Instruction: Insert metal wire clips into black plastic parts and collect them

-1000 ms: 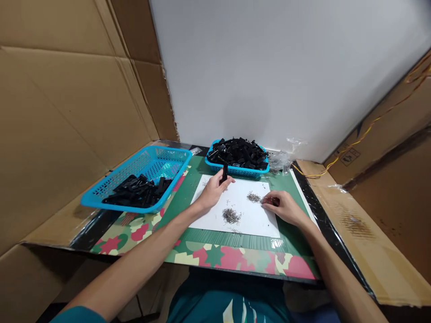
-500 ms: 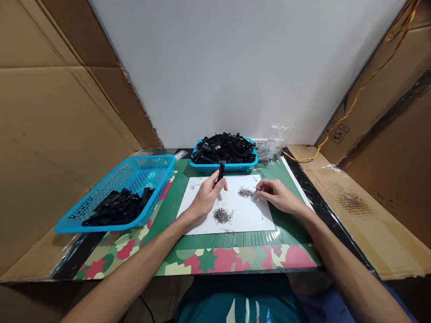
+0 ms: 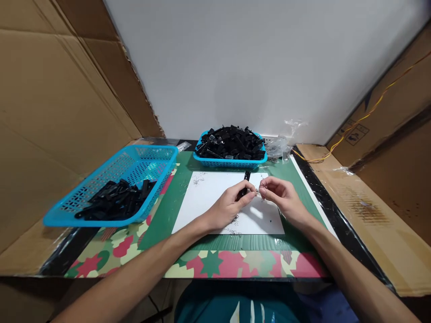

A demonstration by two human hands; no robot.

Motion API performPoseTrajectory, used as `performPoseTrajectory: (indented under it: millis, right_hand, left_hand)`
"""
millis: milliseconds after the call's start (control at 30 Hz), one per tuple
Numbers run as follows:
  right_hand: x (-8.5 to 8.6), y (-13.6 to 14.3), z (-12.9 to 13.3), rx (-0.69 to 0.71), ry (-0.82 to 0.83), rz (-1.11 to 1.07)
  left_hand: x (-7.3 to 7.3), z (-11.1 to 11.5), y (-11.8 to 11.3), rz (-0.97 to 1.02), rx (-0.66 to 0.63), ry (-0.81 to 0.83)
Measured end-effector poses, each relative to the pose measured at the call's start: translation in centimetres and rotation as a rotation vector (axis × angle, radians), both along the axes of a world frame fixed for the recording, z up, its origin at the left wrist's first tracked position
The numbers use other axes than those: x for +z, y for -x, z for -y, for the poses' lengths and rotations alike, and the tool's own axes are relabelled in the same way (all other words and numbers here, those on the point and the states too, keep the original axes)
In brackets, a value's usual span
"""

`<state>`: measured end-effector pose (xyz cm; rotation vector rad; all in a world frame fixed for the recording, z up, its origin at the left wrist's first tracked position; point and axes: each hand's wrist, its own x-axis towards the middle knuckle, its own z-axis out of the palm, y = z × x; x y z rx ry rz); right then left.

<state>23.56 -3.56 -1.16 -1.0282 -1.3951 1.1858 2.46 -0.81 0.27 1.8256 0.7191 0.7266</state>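
Observation:
My left hand (image 3: 229, 205) is closed around a narrow black plastic piece (image 3: 247, 176), whose far end sticks up past the fingers. Close beside it, my right hand (image 3: 282, 195) pinches with thumb and fingertips; whatever is in that pinch is too small to make out. Both hands are over a white sheet (image 3: 191, 211). Tiny metal bits (image 3: 235, 220) lie on the sheet, partly hidden behind my left hand. A sparser scatter of small metal bits (image 3: 198, 179) is at the sheet's far left corner.
A blue basket (image 3: 232, 162) heaped with black plastic parts stands at the back. At left, a larger blue basket (image 3: 101, 222) holds more black pieces. Clear plastic bags (image 3: 278, 148) lie at back right. Cardboard walls (image 3: 60, 89) flank the green mat (image 3: 161, 202).
My left hand has moved right with the black plastic piece, close to my right hand. The right hand stays pinched near the same spot. The camera view has shifted slightly.

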Motion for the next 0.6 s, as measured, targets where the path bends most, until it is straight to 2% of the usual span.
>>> performPoseTrajectory:
  millis: [233, 467, 600]
  right_hand:
    - [-0.9, 1.7, 0.5, -0.09, -0.111, -0.021]
    - [-0.9, 1.3, 0.6, -0.1, -0.116, 0.033]
    - [-0.7, 1.1, 0.6, -0.108, -0.142, 0.086]
  left_hand:
    - [-0.4, 0.1, -0.2, 0.062, 0.042, 0.028]
    - [-0.8, 0.2, -0.2, 0.073, 0.075, -0.011]
    - [-0.7, 0.1, -0.1, 0.016, 0.069, -0.027]
